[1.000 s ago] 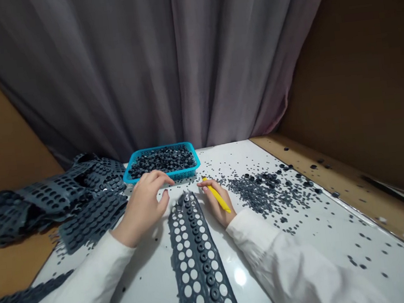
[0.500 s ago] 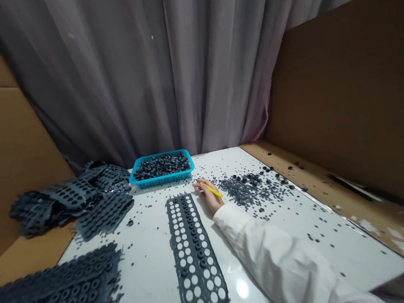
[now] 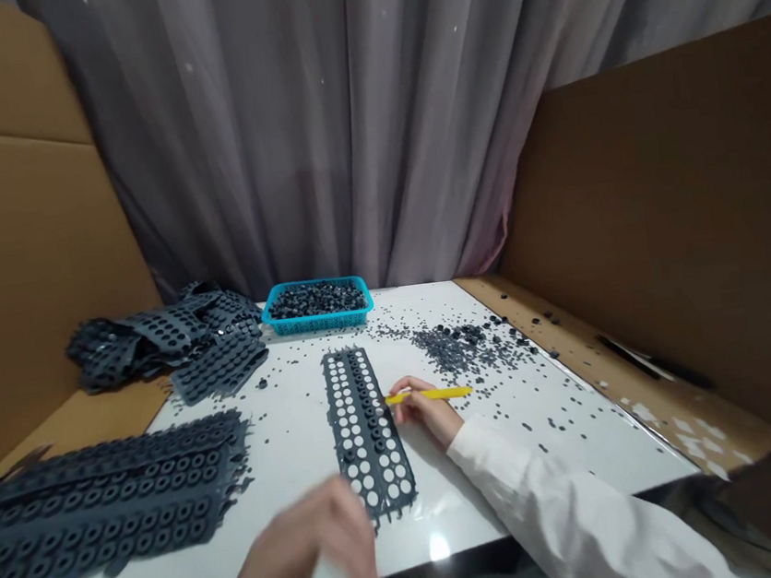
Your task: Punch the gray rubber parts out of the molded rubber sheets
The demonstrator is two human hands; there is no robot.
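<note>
My right hand [image 3: 427, 407] is closed around a slim yellow pen-like tool [image 3: 449, 393]. Its dark tip points left, at the right edge of a perforated black rubber sheet [image 3: 369, 458]. Rows of round holes run along this sheet and show the white table beneath; small black rings stand in some middle rows. Low in the view, my left hand [image 3: 296, 550] hovers in front of the sheet's near end, over its lower left corner. Motion blurs its bent fingers, so I cannot make out whether they hold anything.
Behind the sheet stands a blue basket [image 3: 320, 322] full of small black parts. Black crumbs [image 3: 444, 347] are scattered to the right. More ringed rubber sheets [image 3: 173, 499] lie at left, with a heap of strips [image 3: 161, 338] behind. Cardboard walls [image 3: 685, 227] flank the white table [image 3: 292, 448].
My left hand has come into view from below. The right hand has moved toward me, to the sheet's right edge, and its yellow tool now points left. The camera view has shifted.
</note>
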